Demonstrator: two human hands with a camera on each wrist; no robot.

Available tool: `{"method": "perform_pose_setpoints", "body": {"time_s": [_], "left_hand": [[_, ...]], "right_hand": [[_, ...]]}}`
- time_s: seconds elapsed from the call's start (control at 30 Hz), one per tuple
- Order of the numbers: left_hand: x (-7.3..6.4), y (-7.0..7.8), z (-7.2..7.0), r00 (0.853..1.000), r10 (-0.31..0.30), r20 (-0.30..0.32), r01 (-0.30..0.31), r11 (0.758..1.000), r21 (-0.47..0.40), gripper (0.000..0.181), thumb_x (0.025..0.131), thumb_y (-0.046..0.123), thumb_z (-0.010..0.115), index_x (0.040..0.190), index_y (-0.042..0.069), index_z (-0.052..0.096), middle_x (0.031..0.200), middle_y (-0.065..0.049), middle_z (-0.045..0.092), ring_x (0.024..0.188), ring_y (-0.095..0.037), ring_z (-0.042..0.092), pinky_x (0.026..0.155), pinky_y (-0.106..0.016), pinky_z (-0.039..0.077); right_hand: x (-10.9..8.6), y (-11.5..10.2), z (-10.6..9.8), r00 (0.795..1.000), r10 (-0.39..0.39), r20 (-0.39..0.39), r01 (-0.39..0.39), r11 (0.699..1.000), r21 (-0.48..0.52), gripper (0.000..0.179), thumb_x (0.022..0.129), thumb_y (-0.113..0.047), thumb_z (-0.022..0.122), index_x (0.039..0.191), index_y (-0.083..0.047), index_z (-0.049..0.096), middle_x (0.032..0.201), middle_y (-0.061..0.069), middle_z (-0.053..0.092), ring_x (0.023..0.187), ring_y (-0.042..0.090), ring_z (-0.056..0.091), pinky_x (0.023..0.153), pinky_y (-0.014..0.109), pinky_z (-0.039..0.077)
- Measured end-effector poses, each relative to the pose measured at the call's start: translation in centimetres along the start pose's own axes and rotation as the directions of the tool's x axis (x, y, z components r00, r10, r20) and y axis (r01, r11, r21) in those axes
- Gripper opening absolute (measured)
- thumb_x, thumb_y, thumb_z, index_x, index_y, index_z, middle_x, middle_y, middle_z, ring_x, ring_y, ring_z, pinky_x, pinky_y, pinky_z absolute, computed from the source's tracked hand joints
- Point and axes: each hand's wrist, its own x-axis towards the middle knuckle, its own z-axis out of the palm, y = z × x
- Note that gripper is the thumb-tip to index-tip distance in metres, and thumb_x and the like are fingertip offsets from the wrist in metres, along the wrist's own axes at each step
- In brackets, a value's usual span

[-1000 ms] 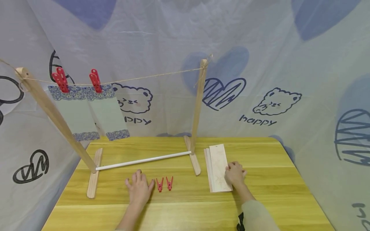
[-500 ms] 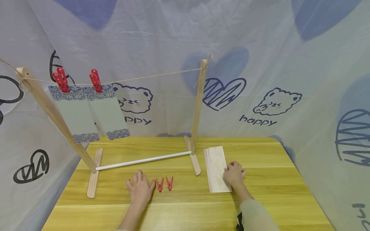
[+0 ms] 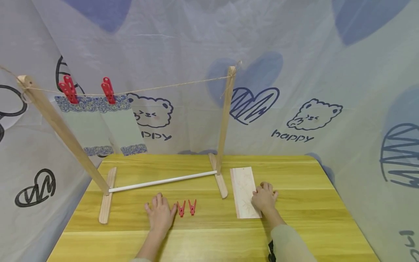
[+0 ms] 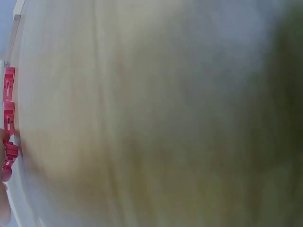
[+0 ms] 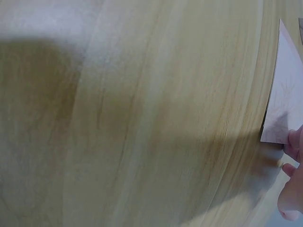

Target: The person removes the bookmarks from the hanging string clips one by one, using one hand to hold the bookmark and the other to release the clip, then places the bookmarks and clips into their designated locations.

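Observation:
In the head view my right hand (image 3: 264, 197) pinches the right edge of the top pale card (image 3: 244, 189) of a small stack, which has faint branch marks and a hole at its far end. The right wrist view has fingertips (image 5: 295, 137) at that card's corner. My left hand (image 3: 159, 213) rests on the table, its fingers spread and relaxed. Close to its thumb lie two red clothespins (image 3: 181, 209). A third clothespin (image 4: 11, 150) shows beside the left fingers in the left wrist view; the hand hides it from the head view.
A wooden stand (image 3: 224, 123) with a white crossbar (image 3: 163, 181) holds a string line (image 3: 176, 85). Two white cards with blue patterned ends (image 3: 122, 127) hang there at the left, from red clothespins (image 3: 108, 91). A printed cloth (image 3: 294, 43) backs the yellow wooden table (image 3: 311, 182).
My right hand has moved slightly left, sliding the top card left and toward me, so it covers more of the stack. The left hand has shifted a little right, and the hanging cards sway.

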Motion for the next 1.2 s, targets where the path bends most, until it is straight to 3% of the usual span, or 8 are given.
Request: {"method": "perform_pose_setpoints", "body": {"time_s": [0.43, 1.2], "left_hand": [[0.21, 0.19, 0.21, 0.998, -0.057, 0.02, 0.057, 0.998, 0.022, 0.058, 0.087, 0.045, 0.055, 0.101, -0.011, 0.055, 0.117, -0.022, 0.041, 0.112, -0.036, 0.035, 0.094, -0.06, 0.019], [0.49, 0.1, 0.66, 0.996, -0.085, 0.036, 0.085, 0.996, -0.006, 0.055, 0.089, 0.045, 0.051, 0.093, -0.01, 0.055, 0.11, -0.021, 0.04, 0.109, -0.036, 0.035, 0.092, -0.061, 0.018]], "right_hand": [[0.13, -0.27, -0.22, 0.999, -0.024, 0.037, 0.028, 0.994, -0.109, 0.034, 0.089, -0.022, 0.046, 0.113, -0.002, 0.059, 0.136, 0.018, 0.035, 0.13, 0.037, 0.017, 0.099, 0.062, 0.005], [0.09, -0.22, -0.25, 0.995, -0.047, 0.085, 0.066, 0.969, -0.237, 0.035, 0.092, -0.025, 0.044, 0.114, -0.002, 0.057, 0.134, 0.02, 0.036, 0.13, 0.038, 0.018, 0.101, 0.062, 0.004]]}}
